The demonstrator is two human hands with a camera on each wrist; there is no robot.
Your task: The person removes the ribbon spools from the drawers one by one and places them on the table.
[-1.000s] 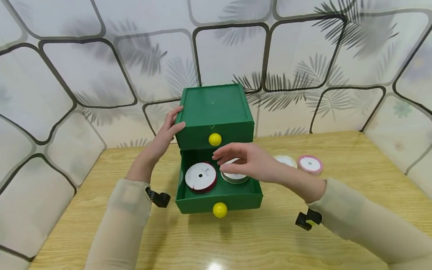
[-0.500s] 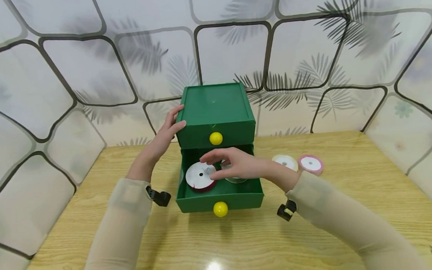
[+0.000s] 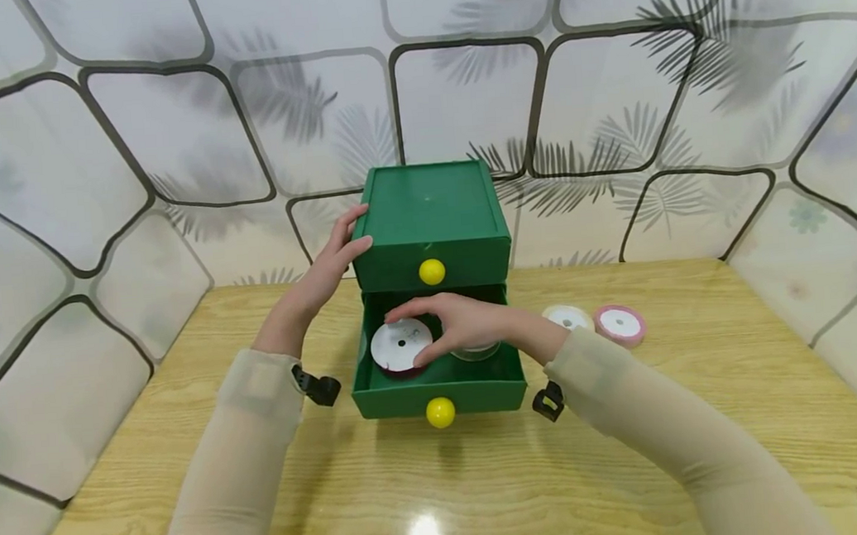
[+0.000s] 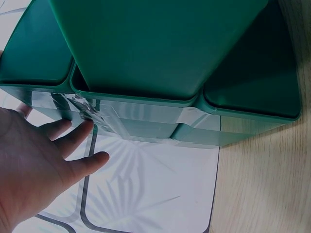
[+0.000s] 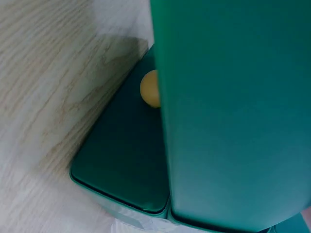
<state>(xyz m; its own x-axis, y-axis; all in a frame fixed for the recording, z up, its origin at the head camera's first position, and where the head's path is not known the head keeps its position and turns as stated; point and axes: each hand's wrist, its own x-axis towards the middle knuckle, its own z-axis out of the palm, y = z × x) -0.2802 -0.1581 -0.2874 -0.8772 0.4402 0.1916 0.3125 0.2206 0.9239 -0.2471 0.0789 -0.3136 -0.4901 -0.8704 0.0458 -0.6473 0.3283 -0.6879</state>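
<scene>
A green drawer cabinet (image 3: 430, 203) stands on the table with its middle drawer (image 3: 438, 399) pulled out. In that drawer lies a white-faced ribbon spool (image 3: 397, 354) with dark red ribbon at its edge. My right hand (image 3: 458, 322) reaches over the drawer from the right, thumb and fingers spread across this spool at opposite sides of its rim. Under the same hand, a second spool (image 3: 477, 353) is mostly hidden. My left hand (image 3: 325, 276) rests with extended fingers against the cabinet's upper left side; the left wrist view shows those fingers (image 4: 80, 138) at the cabinet's side.
Right of the cabinet, a cream ribbon spool (image 3: 568, 317) and a pink ribbon spool (image 3: 621, 325) lie on the wooden table (image 3: 445, 498). Yellow round knobs (image 3: 441, 412) stick out from the drawers. A patterned cloth wall (image 3: 469, 99) stands close behind.
My right hand has moved left and down, from above the second spool to the dark red ribbon spool, bringing its fingertips to that rim. My left hand stays on the cabinet.
</scene>
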